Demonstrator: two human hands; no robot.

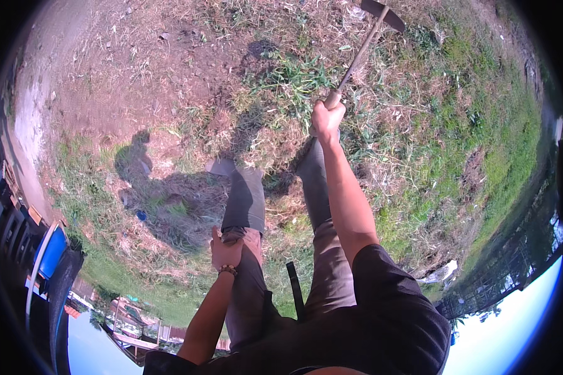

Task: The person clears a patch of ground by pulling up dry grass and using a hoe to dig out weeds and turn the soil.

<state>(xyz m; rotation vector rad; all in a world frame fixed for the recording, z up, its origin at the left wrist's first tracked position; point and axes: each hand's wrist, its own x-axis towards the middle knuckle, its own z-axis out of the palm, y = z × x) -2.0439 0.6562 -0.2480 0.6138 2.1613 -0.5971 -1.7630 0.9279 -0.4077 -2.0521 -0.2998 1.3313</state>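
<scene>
My right hand (328,117) grips the pale handle end of a long-handled weeding tool (363,49). Its thin shaft slants up and to the right, ending in a dark, broad, curved blade (390,18) over cut grass at the top. Beyond that fist, to the upper left, lies a clump of green leafy weeds (300,75). My left hand (227,251), with a beaded bracelet at the wrist, rests on my left knee, just above the top of a grey boot (246,201). Another grey boot (316,187) is on my right leg, partly behind the right forearm.
Dry cut grass and bare soil (169,79) spread ahead. Greener grass (511,159) grows on the right. A small blue object (141,215) lies in my shadow. White litter (443,272) is at lower right. A blue container (54,251) stands at the left edge.
</scene>
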